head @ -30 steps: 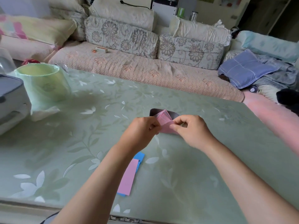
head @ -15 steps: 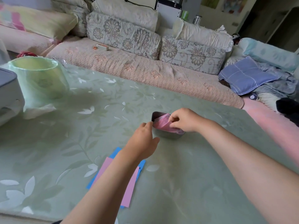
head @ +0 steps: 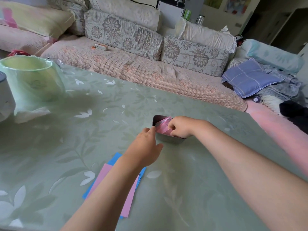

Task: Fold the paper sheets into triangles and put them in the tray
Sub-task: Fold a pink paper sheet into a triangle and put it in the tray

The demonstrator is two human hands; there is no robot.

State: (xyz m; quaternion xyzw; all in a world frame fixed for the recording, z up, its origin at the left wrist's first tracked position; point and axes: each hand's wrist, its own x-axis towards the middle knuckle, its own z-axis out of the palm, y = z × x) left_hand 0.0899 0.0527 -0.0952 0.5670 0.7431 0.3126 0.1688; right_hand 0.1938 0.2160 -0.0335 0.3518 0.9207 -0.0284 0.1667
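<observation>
Grip: right hand [head: 181, 126] pinches folded pink paper [head: 162, 128] inside the tray [head: 168, 140].
Left hand [head: 145, 147]: fingers loose, empty — beside the tray's left wall.
Tray: middle of the table [head: 200, 189].
Flat sheets [head: 102, 174]: pink on blue, toward the near edge.

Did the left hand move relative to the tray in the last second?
Yes. The left hand released the folded pink paper and pulled back toward the person, off the tray to its near-left corner; the right hand holds the paper in it.

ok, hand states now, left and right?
Left hand: open, holds nothing, beside the tray.
Right hand: pinches folded paper in the tray.
</observation>
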